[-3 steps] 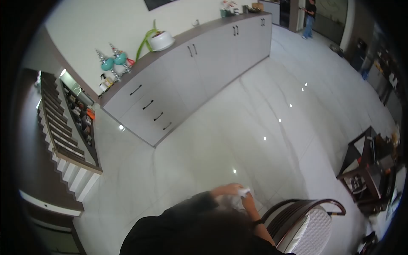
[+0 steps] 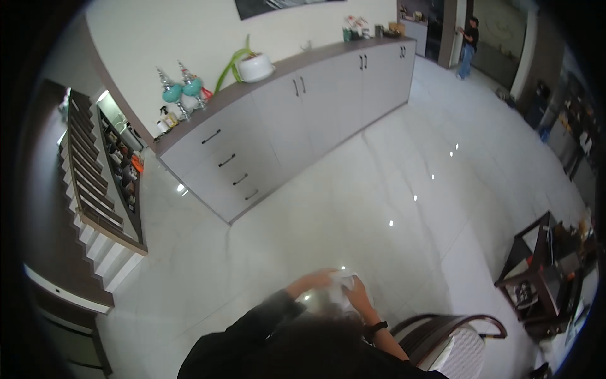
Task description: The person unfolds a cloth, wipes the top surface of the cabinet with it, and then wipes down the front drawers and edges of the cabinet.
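Observation:
Low in the middle of the head view, both hands are at a thin, white, crumpled thing, partly see-through and blurred; I cannot make out whether it is a bag or a cloth. My left hand reaches in from the left, its fingers closed at the near left edge of it. My right hand, below a dark wristband, grips its right side with bent fingers. Dark hair and black sleeves cover what lies just below the hands.
A wooden chair with a white quilted cushion stands close by my right arm. A long, pale cabinet runs along the wall ahead. Stairs rise at left; a dark side table is at right. Another person stands far off.
The hands have moved a little apart, the left one to the left, with the white thing between them. The room sits lower in the view as the head tilts up.

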`<state>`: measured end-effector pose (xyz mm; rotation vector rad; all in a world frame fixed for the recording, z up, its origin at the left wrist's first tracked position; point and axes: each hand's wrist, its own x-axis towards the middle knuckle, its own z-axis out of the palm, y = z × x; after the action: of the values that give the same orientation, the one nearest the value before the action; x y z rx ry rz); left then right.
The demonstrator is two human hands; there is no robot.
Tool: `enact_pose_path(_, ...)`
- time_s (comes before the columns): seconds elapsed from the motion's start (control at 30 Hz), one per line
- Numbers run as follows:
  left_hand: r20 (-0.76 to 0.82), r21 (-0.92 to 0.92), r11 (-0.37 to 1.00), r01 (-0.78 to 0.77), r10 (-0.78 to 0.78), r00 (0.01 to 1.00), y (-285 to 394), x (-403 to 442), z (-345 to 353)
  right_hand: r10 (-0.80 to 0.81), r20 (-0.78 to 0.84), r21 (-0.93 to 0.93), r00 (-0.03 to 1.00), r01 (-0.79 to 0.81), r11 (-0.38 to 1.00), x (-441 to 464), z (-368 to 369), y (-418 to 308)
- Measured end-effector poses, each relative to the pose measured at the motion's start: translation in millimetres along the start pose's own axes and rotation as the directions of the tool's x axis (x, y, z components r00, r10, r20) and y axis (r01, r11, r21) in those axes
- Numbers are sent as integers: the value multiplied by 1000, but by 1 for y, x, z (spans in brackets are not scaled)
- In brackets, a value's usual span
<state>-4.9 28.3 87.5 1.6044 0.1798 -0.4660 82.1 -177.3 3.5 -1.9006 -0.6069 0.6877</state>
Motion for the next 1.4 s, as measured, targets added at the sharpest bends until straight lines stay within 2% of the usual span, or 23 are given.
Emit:
enact_pose_path(0.03, -111, -39, 997, 59, -63, 992, 31, -9, -15, -120, -75, -200, 990, 103, 974, 12, 10, -19)
enact_pose_path(0.07, -180, -207, 978, -31, -7, 984, 19, -21, -32, -251, -111, -370, 962, 194, 908, 25, 17, -25)
enact_pose_path(0.1, -274, -304, 944, -125, 39, 961, 3, -43, -77, -278, -133, -348, 951, 218, 912, 66, 48, -48)
enact_pose_path(0.17, -349, -500, 812, -300, 127, 928, -18, -38, -103, 74, 67, -165, 995, -62, 984, 83, 25, -106)
enact_pose_path(0.2, -360, -541, 768, -343, 157, 920, -23, -49, -127, 232, 199, -66, 952, -223, 973, 97, 30, -143)
enact_pose_path(0.33, -370, -678, 645, -352, 114, 922, -14, -80, -169, 101, 476, 115, 874, -175, 978, 142, 68, -188)
enact_pose_path(0.4, -441, -554, 741, -378, 124, 889, -13, -74, -186, 136, 527, 116, 839, -229, 966, 165, 83, -197)
enact_pose_path(0.47, -502, -424, 814, -398, 154, 851, -2, -75, -199, 11, 447, 314, 895, -169, 934, 186, 107, -186)
enact_pose_path(0.57, -539, -240, 951, -197, 38, 842, 25, -73, -225, 18, 473, 256, 881, -157, 954, 207, 111, -223)
enact_pose_path(0.67, -598, -19, 989, -147, 106, 795, 33, -44, -259, -26, 510, 290, 860, -143, 946, 249, 114, -210)
enact_pose_path(0.7, -563, -27, 997, -70, 42, 826, 25, -27, -267, -48, 450, 420, 892, -164, 892, 259, 112, -222)
enact_pose_path(0.77, -519, 23, 999, 45, -26, 854, 14, 22, -299, 0, 433, 364, 901, -175, 915, 302, 96, -203)
enact_pose_path(0.8, -527, 127, 992, -27, 90, 845, 32, 40, -315, -40, 408, 412, 912, -144, 900, 329, 86, -200)
enact_pose_path(0.83, -622, 273, 960, -65, 228, 749, 14, 76, -324, -80, 333, 444, 940, -81, 892, 338, 72, -223)
enact_pose_path(0.87, -529, 42, 994, -97, 105, 842, 75, 70, -331, -62, 298, 489, 953, -96, 867, 358, 63, -221)
enact_pose_path(0.9, -432, -83, 995, -58, 16, 902, 95, 85, -344, -21, 318, 471, 948, -139, 871, 381, 50, -214)
enact_pose_path(1.0, -436, -41, 994, -104, 76, 897, 121, 144, -380, 35, 210, 533, 977, -144, 834, 434, 19, -219)
enact_pose_path(1.03, -377, -9, 1000, -30, 25, 926, 165, 135, -390, -14, 181, 436, 983, -67, 898, 449, 8, -227)
enact_pose_path(1.13, -301, 59, 995, -81, 95, 949, 159, 190, -432, -67, 179, 227, 982, 25, 974, 510, -17, -231)
enact_pose_path(1.17, -399, 228, 948, -223, 299, 867, 148, 210, -439, -65, 147, 284, 987, 21, 959, 526, -23, -240)
enact_pose_path(1.27, -316, 138, 981, -139, 177, 932, 158, 241, -476, -33, 100, 481, 994, -20, 877, 563, -40, -264)
enact_pose_path(1.37, -355, -212, 951, -227, 142, 924, 123, 292, -516, 21, -32, 578, 999, 2, 816, 605, -44, -262)
enact_pose_path(1.4, -326, -116, 958, -261, 212, 921, 151, 301, -532, 37, -86, 587, 996, 20, 810, 623, -46, -255)
